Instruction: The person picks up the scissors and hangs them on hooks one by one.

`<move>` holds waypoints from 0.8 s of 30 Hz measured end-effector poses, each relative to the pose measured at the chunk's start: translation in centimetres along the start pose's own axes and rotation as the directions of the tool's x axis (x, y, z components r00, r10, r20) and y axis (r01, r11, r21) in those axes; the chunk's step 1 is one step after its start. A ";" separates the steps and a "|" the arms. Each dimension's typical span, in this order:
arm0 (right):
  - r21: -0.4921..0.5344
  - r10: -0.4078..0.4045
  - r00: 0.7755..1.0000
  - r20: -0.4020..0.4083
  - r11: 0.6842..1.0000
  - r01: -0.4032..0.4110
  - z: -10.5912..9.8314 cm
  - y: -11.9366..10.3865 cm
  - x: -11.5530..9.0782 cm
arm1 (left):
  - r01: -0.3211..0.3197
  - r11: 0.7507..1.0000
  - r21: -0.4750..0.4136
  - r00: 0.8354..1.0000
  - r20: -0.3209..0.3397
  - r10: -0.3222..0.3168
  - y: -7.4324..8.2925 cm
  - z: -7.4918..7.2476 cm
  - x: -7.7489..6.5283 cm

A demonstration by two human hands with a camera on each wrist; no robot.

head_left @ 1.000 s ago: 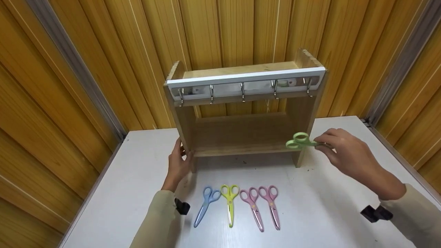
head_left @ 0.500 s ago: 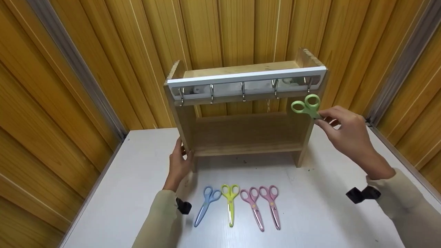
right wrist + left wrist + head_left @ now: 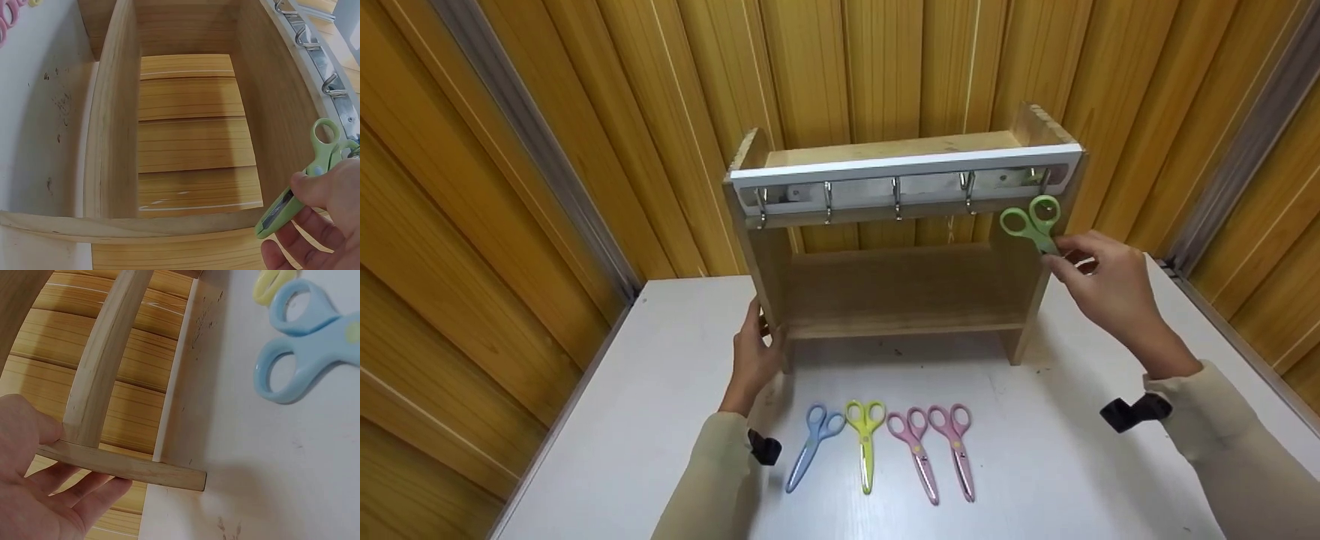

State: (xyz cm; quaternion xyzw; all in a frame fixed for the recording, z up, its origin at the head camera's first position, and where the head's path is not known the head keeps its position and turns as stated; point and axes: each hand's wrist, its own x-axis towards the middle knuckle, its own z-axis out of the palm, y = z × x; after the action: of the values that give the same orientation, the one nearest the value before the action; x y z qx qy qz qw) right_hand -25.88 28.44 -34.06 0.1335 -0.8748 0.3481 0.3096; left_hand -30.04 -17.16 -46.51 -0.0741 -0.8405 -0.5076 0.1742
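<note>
My right hand [image 3: 1116,283] pinches green scissors [image 3: 1039,237] by the blades, finger loops upward. The right loop overlaps the tip of the rightmost hook [image 3: 1045,181]; I cannot tell whether the hook passes through it. In the right wrist view, thumb and fingers hold the green scissors [image 3: 323,151] beside the shelf's side panel. The hooks sit on a white-edged rail [image 3: 915,160] along the top front of a wooden shelf [image 3: 900,330]. At the shelf's lower left, my left hand [image 3: 754,365] grips the side panel [image 3: 129,468], thumb on one face and fingers on the other.
On the white table [image 3: 682,352], in front of the shelf, lie blue scissors [image 3: 810,448], yellow scissors [image 3: 865,442] and two pairs of pink scissors [image 3: 919,454], loops toward the shelf. Wood-patterned walls [image 3: 877,67] stand behind and at both sides.
My right hand has raised the green scissors from beside the lower shelf board to the rightmost hook, turning the loops upward. My left hand keeps its grip on the panel.
</note>
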 end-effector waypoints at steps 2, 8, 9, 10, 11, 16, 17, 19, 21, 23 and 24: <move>0.003 0.002 1.000 -0.001 1.000 -0.002 0.0 0.1 0.0 | -0.023 1.000 0.009 1.000 -0.005 0.023 0.0 0.0 -0.1; 0.019 0.007 1.000 -0.017 1.000 -0.007 0.1 0.1 -0.2 | -0.045 0.999 0.025 0.999 -0.007 0.045 0.1 0.0 -0.2; 0.022 0.010 1.000 -0.019 1.000 -0.009 0.1 0.1 -0.2 | -0.041 0.999 0.025 0.999 -0.006 0.042 0.1 0.0 -0.2; 0.022 0.012 1.000 -0.020 1.000 -0.011 0.1 0.2 -0.3 | -0.030 0.999 0.024 1.000 -0.005 0.031 0.2 0.0 -0.2; 0.024 0.014 1.000 -0.020 1.000 -0.013 0.2 0.2 -0.3 | -0.021 1.000 0.024 1.000 -0.003 0.021 0.2 0.0 -0.2; 0.031 0.016 0.999 -0.030 0.999 -0.015 0.3 0.4 -0.7 | 0.011 1.000 0.016 1.000 0.006 -0.011 0.2 0.0 -0.2; 0.034 0.014 0.999 -0.035 0.999 -0.013 0.4 0.5 -0.7 | 0.014 1.000 0.012 1.000 0.009 -0.014 0.2 0.0 -0.2; 0.034 0.012 0.999 -0.046 0.999 -0.011 0.5 0.6 -0.9 | 0.020 1.000 0.008 1.000 0.013 -0.020 0.2 0.0 -0.2; 0.028 0.009 0.998 -0.060 1.000 -0.007 0.7 0.7 -1.1 | 0.016 1.000 0.002 1.000 0.013 -0.016 0.2 -0.1 -0.2; 0.019 0.005 0.997 -0.075 1.000 -0.003 1.0 0.8 -1.4 | 0.009 1.000 -0.007 1.000 0.013 -0.009 0.2 -0.1 -0.2; 0.016 0.004 0.997 -0.083 1.000 -0.002 1.1 0.9 -1.5 | 0.007 1.000 -0.010 1.000 0.013 -0.007 0.2 -0.2 -0.2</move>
State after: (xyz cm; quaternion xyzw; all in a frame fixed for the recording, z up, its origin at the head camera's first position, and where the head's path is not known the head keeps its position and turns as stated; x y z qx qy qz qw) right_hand -25.63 28.36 -36.11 0.1201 -0.8586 0.3607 0.3438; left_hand -29.77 -17.17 -46.31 -0.0754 -0.8394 -0.5119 0.1665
